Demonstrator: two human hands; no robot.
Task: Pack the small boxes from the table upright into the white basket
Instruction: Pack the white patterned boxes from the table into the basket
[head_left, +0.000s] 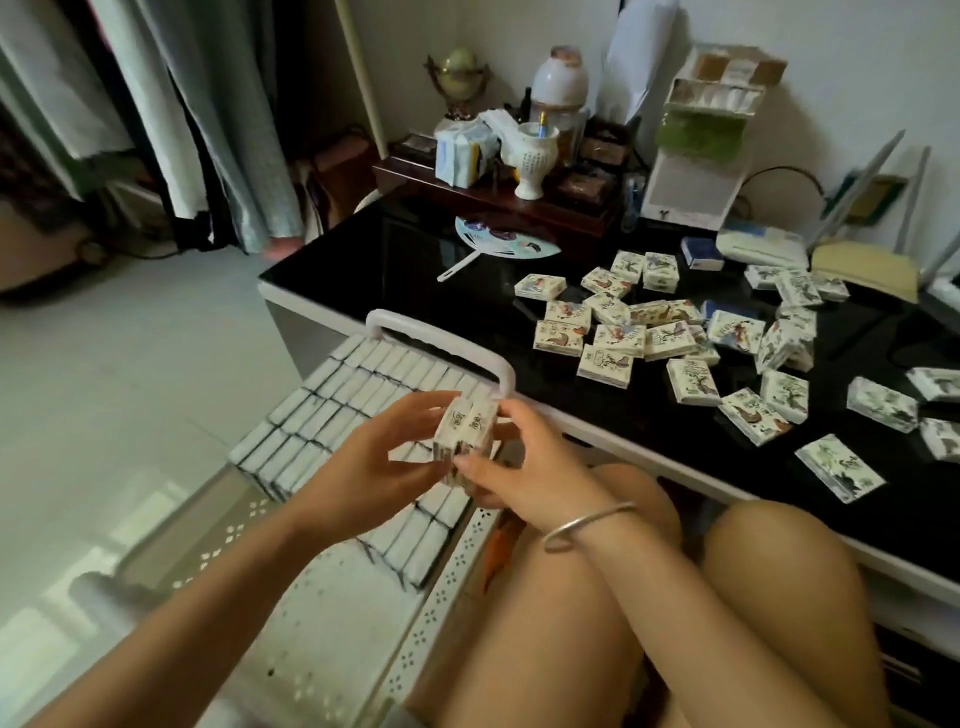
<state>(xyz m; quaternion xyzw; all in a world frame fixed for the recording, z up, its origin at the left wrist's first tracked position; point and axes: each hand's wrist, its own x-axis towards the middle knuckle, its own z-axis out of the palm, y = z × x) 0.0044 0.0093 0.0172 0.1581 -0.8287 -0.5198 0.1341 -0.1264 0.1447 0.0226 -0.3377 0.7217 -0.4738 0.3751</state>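
Between both hands I hold a small stack of white printed boxes (465, 434) above the white basket (441, 577). My left hand (379, 467) cups the stack from the left, and my right hand (514, 467), with a silver bangle on the wrist, grips it from the right. Inside the basket, several rows of boxes (353, 410) stand upright, filling its far part. Several loose boxes (675, 338) lie scattered flat on the black table (395, 260) to the right.
The basket's white handle (441, 338) arches just beyond my hands. A paper fan (504, 244) lies on the table. A dark wooden tray with a white cup (535, 156) and jars stands at the back. My bare knees (779, 571) are under the table edge.
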